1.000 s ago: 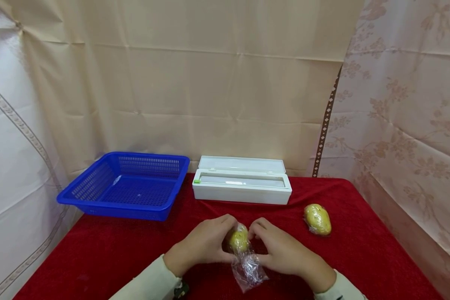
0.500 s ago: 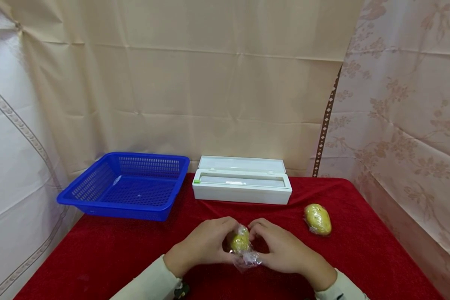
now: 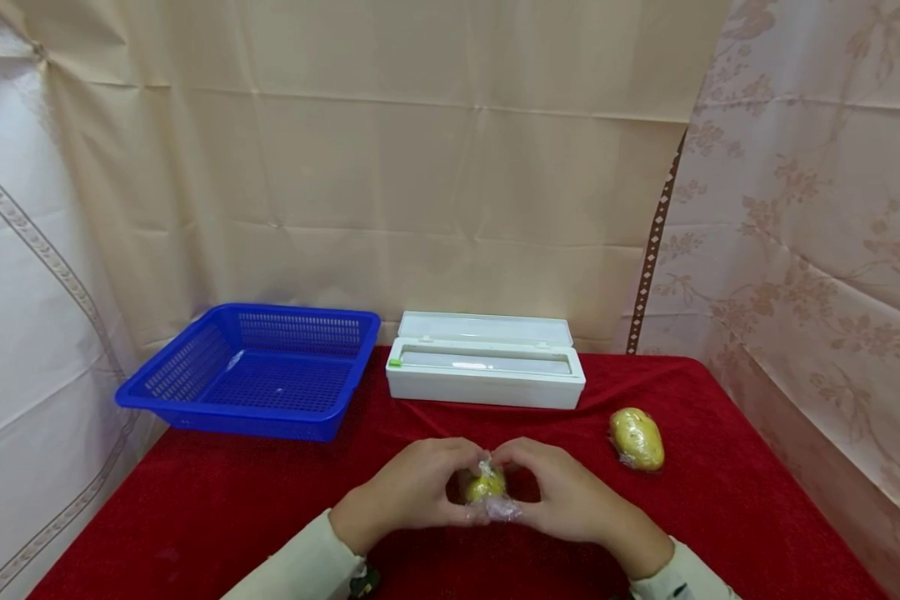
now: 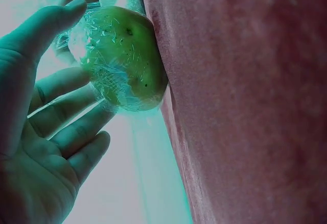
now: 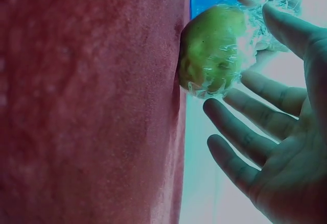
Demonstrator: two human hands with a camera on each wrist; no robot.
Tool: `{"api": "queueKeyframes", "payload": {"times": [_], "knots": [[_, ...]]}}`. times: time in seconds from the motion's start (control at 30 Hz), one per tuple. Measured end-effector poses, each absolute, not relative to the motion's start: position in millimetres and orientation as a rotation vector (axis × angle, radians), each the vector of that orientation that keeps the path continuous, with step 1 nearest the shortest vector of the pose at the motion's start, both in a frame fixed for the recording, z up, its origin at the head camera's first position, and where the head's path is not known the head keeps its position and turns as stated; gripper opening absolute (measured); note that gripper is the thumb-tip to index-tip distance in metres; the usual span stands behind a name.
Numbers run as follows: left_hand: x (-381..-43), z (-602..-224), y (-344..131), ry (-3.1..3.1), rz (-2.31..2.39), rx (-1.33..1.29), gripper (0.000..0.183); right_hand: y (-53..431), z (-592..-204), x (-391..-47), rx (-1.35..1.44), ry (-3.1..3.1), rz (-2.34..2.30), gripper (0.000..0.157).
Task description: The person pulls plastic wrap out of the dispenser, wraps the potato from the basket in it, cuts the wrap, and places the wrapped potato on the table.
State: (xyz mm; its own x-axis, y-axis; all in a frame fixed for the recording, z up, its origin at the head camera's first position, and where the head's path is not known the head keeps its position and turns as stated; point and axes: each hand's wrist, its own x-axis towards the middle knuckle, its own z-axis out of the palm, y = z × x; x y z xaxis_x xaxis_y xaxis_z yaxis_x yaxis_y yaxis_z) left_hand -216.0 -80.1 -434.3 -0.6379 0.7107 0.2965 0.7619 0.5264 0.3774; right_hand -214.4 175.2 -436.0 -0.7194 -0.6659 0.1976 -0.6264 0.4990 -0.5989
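Note:
A potato (image 3: 487, 485) in clear plastic wrap (image 3: 502, 507) sits on the red cloth between both hands. My left hand (image 3: 411, 483) curves around its left side, thumb and fingers at the gathered film. From the other side, my right hand (image 3: 570, 493) pinches the wrap at the near edge with its thumb, index finger toward the far edge. In the left wrist view the potato (image 4: 135, 55) shows film bunched on top, under the thumb. The right wrist view shows crinkled film (image 5: 255, 30) near the right thumb, other fingers spread beside the potato.
Another wrapped potato (image 3: 637, 439) lies at the right on the red cloth (image 3: 720, 517). A white cling film box (image 3: 487, 391) with raised lid and a green slider stands at the back. Left of it is a blue plastic basket (image 3: 240, 421). Curtains hang behind and at both sides.
The loose tail of film that hung toward the front has been folded up against the potato. Both hands have drawn closer together over it. Basket, box and second potato stay put.

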Motion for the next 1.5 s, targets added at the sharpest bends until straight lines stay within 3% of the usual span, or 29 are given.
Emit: {"api": "queueKeyframes", "payload": {"times": [0.2,0.8,1.2,1.5], "knots": [[-215.8,-433.9,-80.4,-2.647,-0.761,-1.284,0.049,175.8,-437.9,-216.7,-1.206,2.631,-1.087,0.034],[-218.3,-435.6,-82.6,-2.615,-0.776,-1.300,0.029,176.9,-439.4,-219.6,-1.166,2.573,-1.196,0.031],[-218.4,-435.1,-82.5,-2.627,-0.786,-1.307,0.025,177.3,-442.2,-221.4,-1.050,2.584,-1.231,0.028],[-216.9,-433.9,-82.0,-2.643,-0.873,-1.288,0.012,169.8,-441.8,-218.5,-0.807,2.595,-1.300,0.025]]}}
